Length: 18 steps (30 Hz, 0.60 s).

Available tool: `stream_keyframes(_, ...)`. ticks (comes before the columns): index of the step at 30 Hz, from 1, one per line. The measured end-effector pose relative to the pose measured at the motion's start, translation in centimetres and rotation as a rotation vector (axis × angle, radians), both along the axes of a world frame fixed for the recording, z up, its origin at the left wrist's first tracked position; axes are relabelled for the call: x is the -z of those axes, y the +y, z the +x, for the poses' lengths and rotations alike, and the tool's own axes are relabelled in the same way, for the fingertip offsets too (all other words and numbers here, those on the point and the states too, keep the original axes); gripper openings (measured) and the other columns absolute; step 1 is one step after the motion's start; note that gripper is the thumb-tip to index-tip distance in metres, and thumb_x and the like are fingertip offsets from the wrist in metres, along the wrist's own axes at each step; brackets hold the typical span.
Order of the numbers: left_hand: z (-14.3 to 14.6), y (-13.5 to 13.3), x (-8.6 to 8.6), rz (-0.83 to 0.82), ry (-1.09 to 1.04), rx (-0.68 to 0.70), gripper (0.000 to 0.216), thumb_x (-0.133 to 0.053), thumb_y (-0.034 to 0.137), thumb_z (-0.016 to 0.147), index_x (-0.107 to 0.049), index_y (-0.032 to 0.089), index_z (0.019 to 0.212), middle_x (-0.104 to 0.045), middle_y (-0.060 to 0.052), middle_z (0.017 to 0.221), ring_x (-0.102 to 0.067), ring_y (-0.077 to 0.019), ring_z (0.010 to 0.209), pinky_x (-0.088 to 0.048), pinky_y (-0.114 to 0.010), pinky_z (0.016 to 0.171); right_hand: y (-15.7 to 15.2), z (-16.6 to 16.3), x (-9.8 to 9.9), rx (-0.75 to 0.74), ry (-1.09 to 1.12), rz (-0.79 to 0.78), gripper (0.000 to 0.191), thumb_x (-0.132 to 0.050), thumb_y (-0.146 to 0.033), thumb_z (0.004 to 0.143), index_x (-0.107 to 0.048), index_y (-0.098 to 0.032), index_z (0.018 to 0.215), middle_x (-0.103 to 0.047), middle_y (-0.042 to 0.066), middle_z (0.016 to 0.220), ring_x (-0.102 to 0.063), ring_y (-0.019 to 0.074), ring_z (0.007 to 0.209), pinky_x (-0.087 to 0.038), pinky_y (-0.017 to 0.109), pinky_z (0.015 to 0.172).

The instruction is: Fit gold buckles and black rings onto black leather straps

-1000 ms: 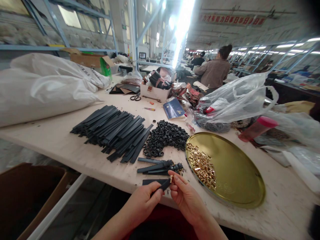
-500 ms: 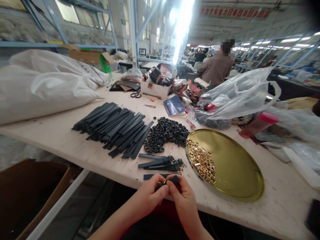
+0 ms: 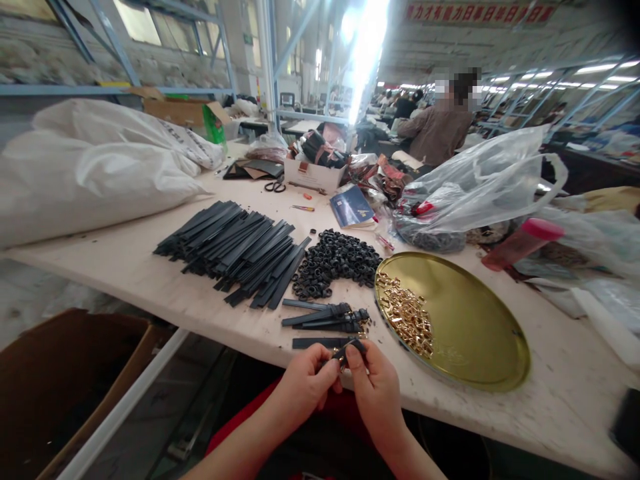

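Note:
Both hands meet over the table's front edge around one dark strap (image 3: 354, 347) with a small gold buckle on it. My left hand (image 3: 313, 377) is closed, pinching the strap at the buckle. On the other side, my right hand (image 3: 375, 383) grips the strap's folded end, thumb on top. Just beyond lie a single strap (image 3: 315, 343) and a few straps with loops and buckles (image 3: 325, 317). Farther off are a pile of black strips (image 3: 235, 250) and a heap of small black loops (image 3: 343, 260). Gold buckles (image 3: 407, 313) cover the left part of a round gold tray (image 3: 480, 333).
A large white sack (image 3: 100, 167) fills the table's left. At the back stand a white box (image 3: 313, 175), scissors (image 3: 275, 187) and a blue booklet (image 3: 353, 207). Plastic bags (image 3: 480, 193) and a pink-lidded bottle (image 3: 525, 243) lie right. A cardboard box (image 3: 75, 387) sits below left. A co-worker (image 3: 440, 127) is beyond.
My right hand has turned, and its thumb now presses on top of the strap, which is folded over at the buckle. The view has shifted slightly.

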<state>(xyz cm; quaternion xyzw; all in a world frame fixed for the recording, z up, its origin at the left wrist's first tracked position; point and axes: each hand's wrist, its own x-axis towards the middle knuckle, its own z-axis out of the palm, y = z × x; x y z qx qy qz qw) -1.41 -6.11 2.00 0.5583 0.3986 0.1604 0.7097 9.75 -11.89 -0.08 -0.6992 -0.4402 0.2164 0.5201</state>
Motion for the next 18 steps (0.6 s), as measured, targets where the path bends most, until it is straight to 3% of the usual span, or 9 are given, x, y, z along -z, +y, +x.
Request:
stream_keyframes(11,0.33,0.04,-0.2,0.024,-0.018,0.005,0.024,-0.045,0.041,0.075,-0.043,0.017,0.071,-0.054,0.005,0.052,-0.034,-0.0026,0.031,-0.023,-0.015,0.032,0.4,0.78,-0.6,0.001,-0.039,-0.052,0.025,-0.043,-0.039,0.084,-0.051,-0.02,0.07,-0.054,-0.002,0.058,-0.05,0.0143,0.056,-0.038,0.025,0.053)
stream_keyframes(18,0.42,-0.21,0.29,0.037,0.034,-0.047,0.022,-0.044,0.039,0.076,-0.043,0.018,0.07,-0.05,0.006,0.048,-0.032,-0.0035,0.031,-0.022,-0.015,0.033,-0.17,0.9,-0.15,-0.067,-0.244,0.103,0.012,-0.047,-0.027,0.083,-0.054,-0.021,0.075,-0.058,0.002,0.07,-0.053,0.0171,0.068,-0.041,0.028,0.063)
